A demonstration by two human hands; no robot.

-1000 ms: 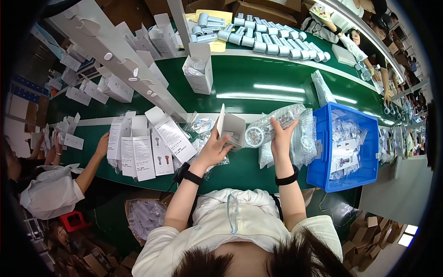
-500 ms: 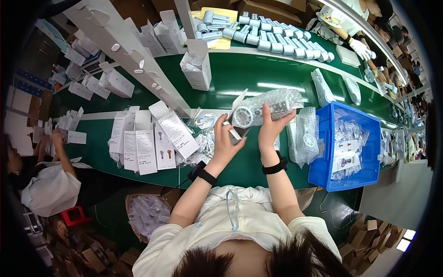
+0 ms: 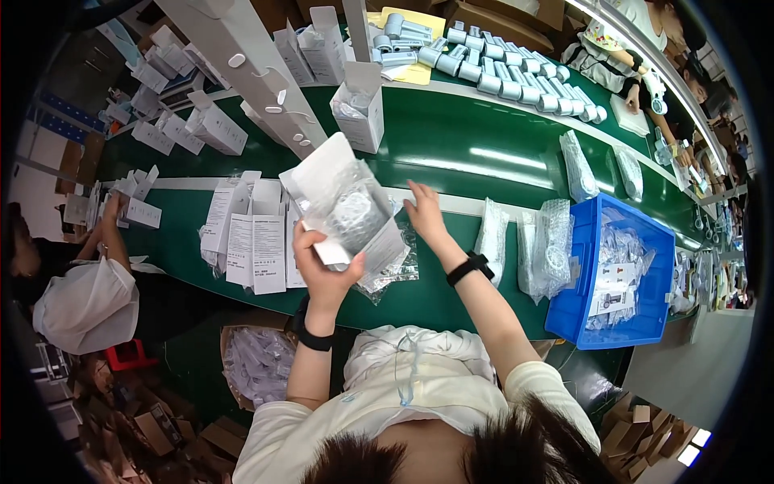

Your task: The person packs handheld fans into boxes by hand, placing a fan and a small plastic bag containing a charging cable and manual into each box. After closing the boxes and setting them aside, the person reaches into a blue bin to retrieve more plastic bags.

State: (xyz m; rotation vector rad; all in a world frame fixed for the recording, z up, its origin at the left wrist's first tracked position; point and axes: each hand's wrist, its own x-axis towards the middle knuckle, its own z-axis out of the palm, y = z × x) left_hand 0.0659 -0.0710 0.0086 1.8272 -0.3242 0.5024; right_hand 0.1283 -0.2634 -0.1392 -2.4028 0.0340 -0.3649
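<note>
My left hand (image 3: 326, 274) grips the lower part of an open white carton (image 3: 385, 248), which is tilted with its flap up. Inside its mouth sits a round-headed device in bubble wrap (image 3: 353, 210); the rest of it is hidden by the carton. To the right of the carton, my right hand (image 3: 426, 214) is empty, its fingers apart over the bench. Under and beside the carton lie clear plastic bags (image 3: 399, 270). Several printed white cartons (image 3: 256, 242) stand left of my left hand.
At right, a blue bin (image 3: 576, 323) holds plastic-bagged items and printed paper. Bubble-wrapped devices (image 3: 555, 250) lie beside it. An open filled carton (image 3: 359, 125) stands on the green surface beyond. Rows of grey devices (image 3: 516, 85) lie farther off. A metal post (image 3: 258, 73) rises at left.
The bubble-wrapped device has gone from my right hand into the carton. My right hand has let go and moved down and left. My left hand has drawn the carton left.
</note>
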